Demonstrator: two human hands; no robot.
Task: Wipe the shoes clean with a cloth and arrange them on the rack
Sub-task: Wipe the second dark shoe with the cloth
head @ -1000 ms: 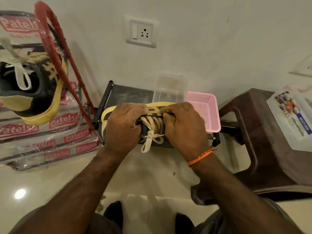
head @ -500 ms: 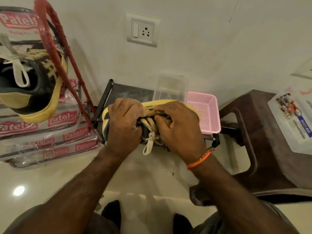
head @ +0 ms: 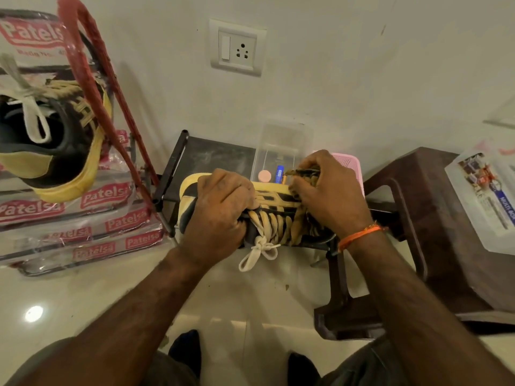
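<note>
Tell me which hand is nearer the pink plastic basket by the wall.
Right. The right hand grips the toe end of the black and yellow laced shoe directly in front of the pink plastic basket, overlapping it in view. The left hand grips the shoe's heel end, farther away.

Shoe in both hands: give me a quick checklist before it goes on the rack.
1. Left hand grip on the shoe: ok, fingers curled round it.
2. Right hand grip: ok, at the other end.
3. Wiped clean: cannot tell; no cloth clearly seen.
4. Lace tied: ok, bow hangs loose.
5. Other shoe on the red rack: ok.
6. Free slot on the rack: cannot tell.
</note>
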